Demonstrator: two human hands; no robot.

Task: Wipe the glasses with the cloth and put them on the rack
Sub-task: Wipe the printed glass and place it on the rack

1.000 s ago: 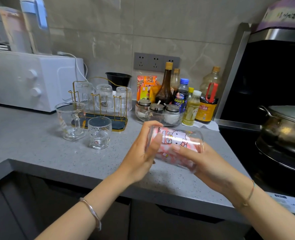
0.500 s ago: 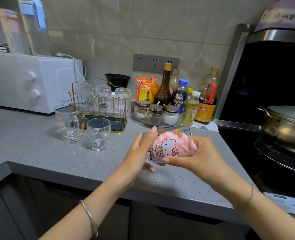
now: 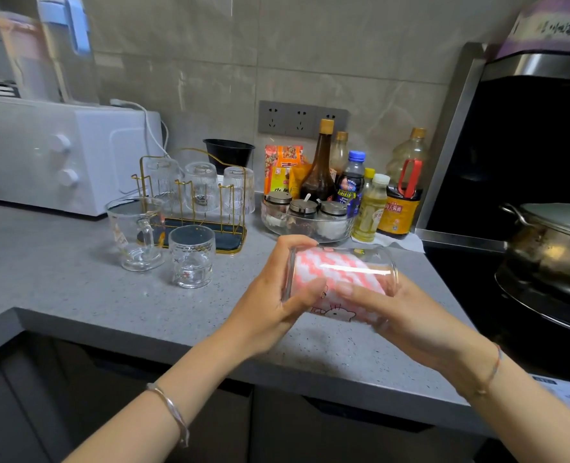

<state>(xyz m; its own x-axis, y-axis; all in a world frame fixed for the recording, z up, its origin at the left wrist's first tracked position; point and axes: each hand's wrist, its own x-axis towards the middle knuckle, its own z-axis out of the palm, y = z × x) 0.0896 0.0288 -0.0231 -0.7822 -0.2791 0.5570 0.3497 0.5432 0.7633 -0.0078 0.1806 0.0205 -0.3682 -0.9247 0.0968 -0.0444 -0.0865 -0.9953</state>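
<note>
A clear printed glass (image 3: 374, 260) lies on its side above the counter, held between both hands. A pink-and-white cloth (image 3: 330, 274) is stuffed inside it. My left hand (image 3: 273, 295) grips the glass at its left end. My right hand (image 3: 407, 315) cups it from below and the right, fingers over the cloth side. A gold wire rack (image 3: 190, 198) with three ribbed glasses upside down stands at the back left. In front of the rack stand a glass mug (image 3: 136, 233) and a short glass (image 3: 191, 255), both upright.
A white microwave (image 3: 53, 155) sits at far left. A glass bowl of spice jars (image 3: 305, 222) and several sauce bottles (image 3: 322, 165) stand behind my hands. A steel pot (image 3: 554, 245) rests on the dark stove at right. The grey counter (image 3: 76, 295) edge runs below my wrists.
The glass has been turned in my hands: the cartoon print has rolled from the front to the underside, and the glass has gone back to lying level.
</note>
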